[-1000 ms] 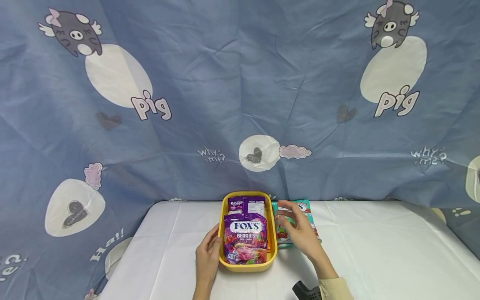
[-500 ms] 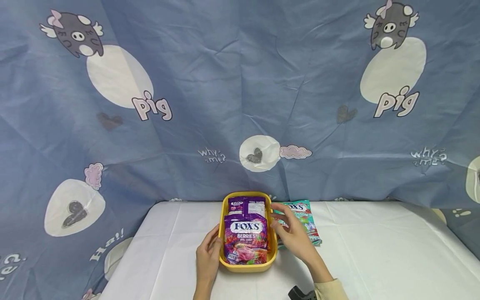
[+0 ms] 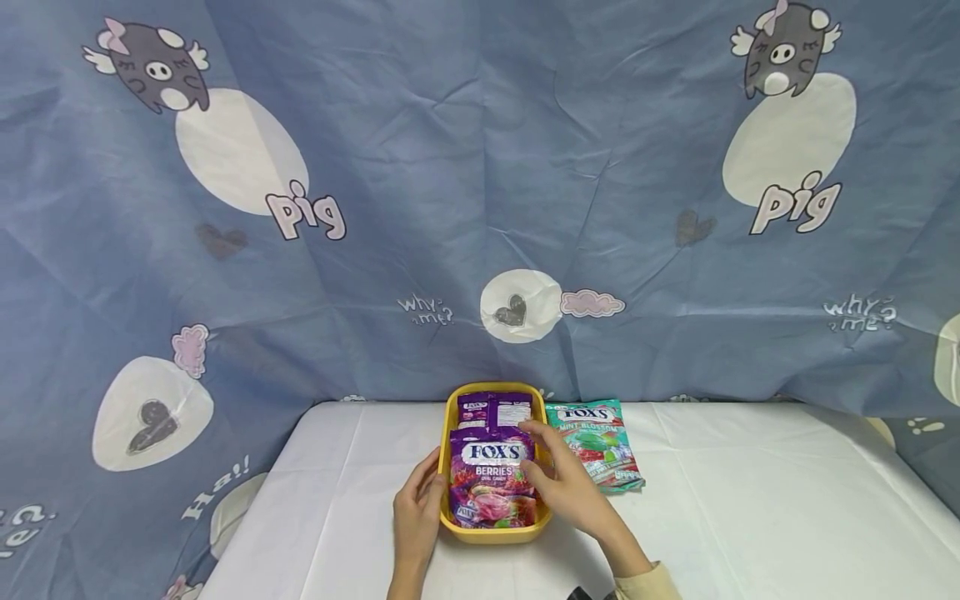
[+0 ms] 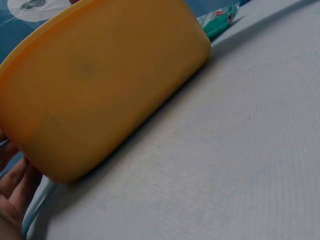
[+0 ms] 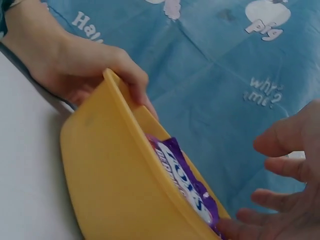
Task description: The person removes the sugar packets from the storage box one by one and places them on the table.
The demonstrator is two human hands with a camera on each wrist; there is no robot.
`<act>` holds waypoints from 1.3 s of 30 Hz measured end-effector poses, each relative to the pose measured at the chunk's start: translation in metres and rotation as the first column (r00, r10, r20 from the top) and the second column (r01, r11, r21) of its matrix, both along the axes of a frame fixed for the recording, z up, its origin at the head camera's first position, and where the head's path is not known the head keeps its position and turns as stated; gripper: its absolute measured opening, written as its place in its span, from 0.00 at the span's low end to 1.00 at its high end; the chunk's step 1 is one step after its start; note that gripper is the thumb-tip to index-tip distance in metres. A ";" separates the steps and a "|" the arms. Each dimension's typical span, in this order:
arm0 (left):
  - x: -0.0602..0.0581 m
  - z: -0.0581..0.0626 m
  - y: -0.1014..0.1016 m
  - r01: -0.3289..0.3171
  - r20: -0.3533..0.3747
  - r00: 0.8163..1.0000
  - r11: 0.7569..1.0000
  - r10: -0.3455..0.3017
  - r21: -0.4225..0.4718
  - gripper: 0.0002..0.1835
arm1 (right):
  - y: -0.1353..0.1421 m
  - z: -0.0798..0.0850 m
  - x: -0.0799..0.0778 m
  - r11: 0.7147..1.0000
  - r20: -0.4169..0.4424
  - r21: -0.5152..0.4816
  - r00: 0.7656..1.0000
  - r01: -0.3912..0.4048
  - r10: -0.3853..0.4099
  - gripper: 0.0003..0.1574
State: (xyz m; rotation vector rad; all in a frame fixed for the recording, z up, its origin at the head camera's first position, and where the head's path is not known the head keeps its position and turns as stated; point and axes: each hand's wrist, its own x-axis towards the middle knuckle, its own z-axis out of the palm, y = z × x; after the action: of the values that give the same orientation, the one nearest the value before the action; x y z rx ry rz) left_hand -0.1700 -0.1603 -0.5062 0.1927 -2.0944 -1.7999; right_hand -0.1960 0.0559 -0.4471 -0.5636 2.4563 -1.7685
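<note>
A yellow plastic container (image 3: 495, 537) stands on the white surface, seen from outside in the left wrist view. My left hand (image 3: 417, 510) grips its left side; in the right wrist view the thumb (image 5: 137, 87) hooks over the rim and the fingers stay outside. Inside, a purple Fox's Berries candy bag (image 3: 487, 483) lies on top at the front. More purple bags (image 3: 513, 410) lie behind it. My right hand (image 3: 573, 492) is over the container's right rim, its fingers spread and loosely bent above the berries bag, holding nothing. Whether a fingertip touches the bag I cannot tell.
A green Fox's Mint Blossom candy bag (image 3: 600, 442) lies flat on the white-covered table (image 3: 750, 508), just right of the container. A blue pig-print cloth (image 3: 420, 208) hangs behind the table.
My right hand has moved left from above the mint bag, across the container's rim, to over the berries bag. The mint bag is now uncovered. My left hand has stayed in place.
</note>
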 end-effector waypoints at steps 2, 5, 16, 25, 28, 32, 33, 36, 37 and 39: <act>0.003 0.007 0.002 0.001 0.006 1.000 1.000 -0.001 -0.010 0.20 | -0.002 0.000 0.002 1.000 -0.008 0.022 1.000 -0.004 0.004 0.30; 0.006 0.012 0.003 -0.003 0.025 1.000 1.000 0.003 -0.015 0.20 | -0.005 0.000 0.004 0.999 -0.025 0.045 1.000 0.000 0.001 0.29; 0.006 0.014 0.003 -0.007 0.030 1.000 1.000 0.007 -0.021 0.20 | -0.019 0.001 0.012 0.992 0.005 0.120 1.000 -0.024 0.024 0.28; 0.005 0.011 0.004 -0.009 0.026 1.000 1.000 0.010 -0.016 0.20 | -0.023 0.000 0.013 0.986 0.023 0.154 0.997 -0.071 0.068 0.25; 0.001 -0.001 0.002 -0.012 0.029 0.999 1.000 0.012 -0.005 0.20 | -0.024 0.000 0.013 0.979 0.026 0.180 0.996 -0.092 0.089 0.23; -0.004 -0.016 -0.001 -0.015 0.028 0.999 1.000 0.015 0.000 0.20 | -0.025 -0.001 0.013 0.972 0.039 0.211 0.994 -0.106 0.100 0.23; -0.005 -0.018 -0.002 -0.013 0.018 1.000 1.000 0.013 0.003 0.20 | -0.026 -0.001 0.012 0.971 0.043 0.212 0.994 -0.106 0.099 0.23; -0.006 -0.020 -0.003 -0.010 -0.015 1.000 1.000 0.010 0.007 0.19 | -0.026 -0.001 0.012 0.973 0.046 0.207 0.995 -0.100 0.092 0.24; -0.006 -0.019 -0.003 -0.008 -0.026 1.000 1.000 0.009 0.014 0.19 | -0.027 -0.001 0.011 0.975 0.043 0.203 0.995 -0.095 0.088 0.24; -0.007 -0.019 -0.003 -0.008 -0.043 0.999 1.000 0.009 0.016 0.19 | -0.027 -0.001 0.011 0.980 0.047 0.181 0.996 -0.080 0.072 0.24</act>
State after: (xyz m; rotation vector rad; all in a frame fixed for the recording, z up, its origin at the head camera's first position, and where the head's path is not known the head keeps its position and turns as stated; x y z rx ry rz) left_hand -0.1766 -0.1635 -0.5251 0.1652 -2.0480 -1.8001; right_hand -0.1851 0.0288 -0.4486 -0.5903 2.4987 -1.4921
